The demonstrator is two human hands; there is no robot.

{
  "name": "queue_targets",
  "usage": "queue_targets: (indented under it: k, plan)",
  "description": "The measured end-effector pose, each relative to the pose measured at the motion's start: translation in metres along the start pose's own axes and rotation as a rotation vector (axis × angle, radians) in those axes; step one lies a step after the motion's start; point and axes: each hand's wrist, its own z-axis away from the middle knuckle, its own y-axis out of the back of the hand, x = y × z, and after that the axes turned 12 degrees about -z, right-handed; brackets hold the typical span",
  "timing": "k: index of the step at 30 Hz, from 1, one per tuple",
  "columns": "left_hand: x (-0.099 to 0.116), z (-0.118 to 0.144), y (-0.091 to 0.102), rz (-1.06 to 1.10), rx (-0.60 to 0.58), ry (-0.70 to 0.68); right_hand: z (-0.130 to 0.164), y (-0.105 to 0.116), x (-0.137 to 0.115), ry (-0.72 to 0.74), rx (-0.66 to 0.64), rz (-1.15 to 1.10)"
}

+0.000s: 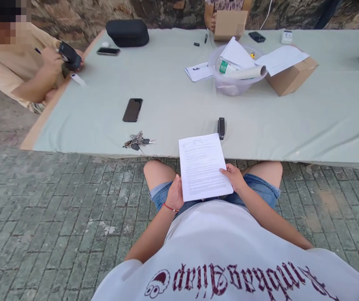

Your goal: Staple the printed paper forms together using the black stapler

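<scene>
Head view: left hand (175, 193) and right hand (234, 176) apparently pinch the printed sheet (203, 165).

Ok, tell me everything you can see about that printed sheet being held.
The printed sheet is white paper, covered in small dark text too fine to read. It is flat, uncreased, tilted slightly with its top edge toward the table. The left hand grips its lower left edge, the right hand its right edge. It hovers over the person's knees, near a small black device.
</scene>
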Motion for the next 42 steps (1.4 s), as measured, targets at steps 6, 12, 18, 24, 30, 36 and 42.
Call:
queue_targets:
  k: [6,12,18,24,30,36,42]
  plan:
    - [-0.009,0.011,0.019,-0.122,0.039,0.089,0.009,-0.005,0.004,-0.037,-0.013,-0.038]
    - [-0.019,0.014,0.021,-0.084,0.055,0.081,0.022,0.004,0.009,-0.185,-0.030,-0.175]
    - [-0.021,0.010,0.037,0.073,-0.095,0.214,0.017,0.009,0.006,-0.088,-0.054,0.130]
    - [-0.035,-0.003,0.047,0.066,-0.025,0.191,0.012,0.022,-0.016,0.184,0.005,0.769]
    - [-0.036,-0.003,0.037,0.038,0.033,0.106,0.027,0.046,-0.063,0.231,0.003,0.587]
    - [-0.035,0.000,0.018,-0.026,0.109,0.007,0.016,0.067,-0.095,0.369,0.271,0.138]
    - [-0.037,-0.010,0.003,-0.046,0.256,-0.041,0.015,0.052,-0.086,0.271,0.215,0.083]
